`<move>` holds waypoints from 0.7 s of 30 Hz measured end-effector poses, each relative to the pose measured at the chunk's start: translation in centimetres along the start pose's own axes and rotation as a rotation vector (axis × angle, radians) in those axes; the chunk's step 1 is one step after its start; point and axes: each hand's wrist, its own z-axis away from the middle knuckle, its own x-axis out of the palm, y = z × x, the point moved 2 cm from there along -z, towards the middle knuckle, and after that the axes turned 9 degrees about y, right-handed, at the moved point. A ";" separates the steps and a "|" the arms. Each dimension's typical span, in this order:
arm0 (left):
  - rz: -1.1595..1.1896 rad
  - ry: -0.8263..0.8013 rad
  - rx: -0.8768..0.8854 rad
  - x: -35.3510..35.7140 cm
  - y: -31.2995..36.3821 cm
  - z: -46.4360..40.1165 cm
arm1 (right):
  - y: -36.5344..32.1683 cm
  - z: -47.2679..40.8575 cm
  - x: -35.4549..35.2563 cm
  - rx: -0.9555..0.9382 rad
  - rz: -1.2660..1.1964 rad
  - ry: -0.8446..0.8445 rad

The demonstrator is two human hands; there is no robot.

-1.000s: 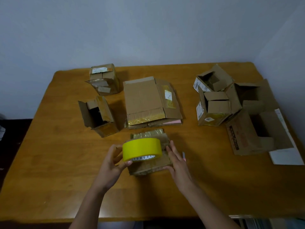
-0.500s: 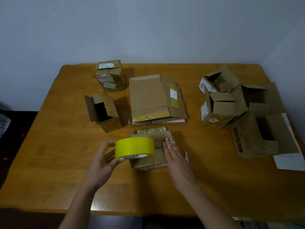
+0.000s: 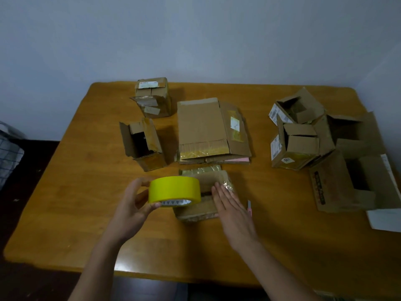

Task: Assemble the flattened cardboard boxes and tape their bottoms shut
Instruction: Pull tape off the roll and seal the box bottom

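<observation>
Presently noted: left hand [image 3: 130,210] pinching yellow tape roll [image 3: 174,191] between thumb and curled fingers, at 9 o'clock of small box [image 3: 206,205]. Right hand [image 3: 233,210] flat, fingers straight and together, pressing box at table's [image 3: 71,203] 6 o'clock region.

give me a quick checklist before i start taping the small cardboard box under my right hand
1. Yellow roll of tape in hand: ok, the left hand grips it by thumb and fingers above the table.
2. Small brown cardboard box held down: ok, the right hand lies flat on it with straight fingers.
3. Bottom flaps closed flush: cannot tell, hand and roll cover most of the seam.
4. Free tape end found: cannot tell, none shows.
5. Cutter in reach: ok, a small pink knife lies beside the right hand.
6. Working room on the wooden table: ok, bare wood around the box.
</observation>
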 end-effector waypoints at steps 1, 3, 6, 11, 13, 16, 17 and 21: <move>-0.027 0.004 0.015 -0.3 0.1 -0.1 | 0.0 0.0 0.1 -0.005 -0.007 0.011; -0.061 0.013 0.043 -0.8 0.2 0.0 | -0.1 0.1 0.2 -0.022 0.002 0.043; -0.124 0.057 0.083 -1.7 0.6 0.0 | 0.1 0.2 0.2 -0.012 -0.045 0.049; -0.242 0.094 0.091 -3.1 0.8 0.5 | -0.6 0.2 -0.2 0.007 -0.092 0.134; -0.273 0.100 0.091 -3.1 1.0 0.5 | -0.6 0.2 -0.1 -0.008 -0.080 0.106; -0.347 0.111 0.073 -3.2 1.1 0.8 | -0.1 0.1 0.7 -0.013 -0.105 0.071; -0.358 0.117 0.055 -3.4 1.0 1.0 | -0.1 0.0 0.6 0.002 -0.107 0.071; -0.413 0.134 0.010 -4.4 0.0 2.0 | 0.1 0.2 0.3 -0.033 -0.099 0.042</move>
